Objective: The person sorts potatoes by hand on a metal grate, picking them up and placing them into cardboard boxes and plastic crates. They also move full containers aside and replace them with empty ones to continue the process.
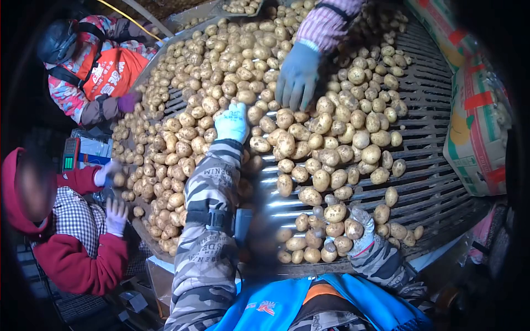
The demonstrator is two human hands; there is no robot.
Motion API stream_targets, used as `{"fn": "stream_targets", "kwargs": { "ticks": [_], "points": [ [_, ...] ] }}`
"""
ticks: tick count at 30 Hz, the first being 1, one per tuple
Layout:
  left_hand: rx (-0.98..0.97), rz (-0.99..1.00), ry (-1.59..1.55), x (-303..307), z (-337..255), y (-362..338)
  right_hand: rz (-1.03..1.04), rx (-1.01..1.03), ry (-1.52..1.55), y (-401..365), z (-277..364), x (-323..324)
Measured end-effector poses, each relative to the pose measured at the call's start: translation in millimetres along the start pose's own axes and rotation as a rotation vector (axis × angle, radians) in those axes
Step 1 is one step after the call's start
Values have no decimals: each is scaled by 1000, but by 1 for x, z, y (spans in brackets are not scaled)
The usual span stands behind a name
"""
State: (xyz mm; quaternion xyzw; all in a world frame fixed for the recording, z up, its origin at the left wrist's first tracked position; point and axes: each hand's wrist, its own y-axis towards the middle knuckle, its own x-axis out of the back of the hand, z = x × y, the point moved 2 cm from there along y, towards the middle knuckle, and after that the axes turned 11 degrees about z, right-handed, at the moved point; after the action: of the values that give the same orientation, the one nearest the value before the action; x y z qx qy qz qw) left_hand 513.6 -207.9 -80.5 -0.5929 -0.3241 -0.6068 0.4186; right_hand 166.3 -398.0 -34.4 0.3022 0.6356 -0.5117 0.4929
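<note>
Out over the heap of potatoes [182,149] reaches my left hand [232,122], in a light blue glove. Its fingers are curled, with the tips at a potato [246,97]; the undersides of the fingers are hidden. Near the front edge, my right hand [362,230] wears a dirty pale glove. It is closed against a potato [353,228], with several others touching it on the left. Beneath the potatoes lies a slatted metal table [425,110].
A co-worker's grey-blue gloved hand [298,77] reaches in from the top. Two people stand at the left, one in an orange apron [113,69], the other in a dark red top [83,265]. Printed sacks [475,127] stand along the right edge. A digital scale [70,154] is at the left.
</note>
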Motion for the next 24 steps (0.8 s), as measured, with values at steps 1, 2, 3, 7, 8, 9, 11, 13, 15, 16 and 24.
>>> {"fn": "stream_targets", "kwargs": {
  "ticks": [1, 2, 3, 7, 8, 9, 11, 13, 15, 16, 24],
  "points": [
    [34, 11, -73, 0, 1, -1, 21, -7, -30, -1, -1, -9],
    [9, 55, -156, 0, 4, -5, 35, -15, -61, -3, -1, -18],
    [-16, 102, -241, 3, 5, -11, 46, -24, -91, -4, 1, -23],
    [-298, 83, -268, 30, -22, -86, 104, 22, -68, -10, 1, -18],
    [-339, 97, -265, 38, -28, -114, 162, -12, -20, -11, 3, -24],
    [-393, 70, -249, 42, -29, -138, 163, -7, -14, -9, 4, -26],
    [-219, 497, -173, 68, -14, -159, 202, 51, -28, -9, 5, -13],
    [-296, 202, -421, 77, 10, -152, 303, -35, -29, -10, 5, -11],
    [-259, 118, -329, 74, -1, -122, 142, 14, -97, -8, 1, -17],
    [-346, 27, -362, 64, -7, -105, 140, 4, -104, -8, 0, -15],
    [-21, 245, -742, 21, -13, -49, 154, -46, -141, -7, 0, -28]
  ]
}}
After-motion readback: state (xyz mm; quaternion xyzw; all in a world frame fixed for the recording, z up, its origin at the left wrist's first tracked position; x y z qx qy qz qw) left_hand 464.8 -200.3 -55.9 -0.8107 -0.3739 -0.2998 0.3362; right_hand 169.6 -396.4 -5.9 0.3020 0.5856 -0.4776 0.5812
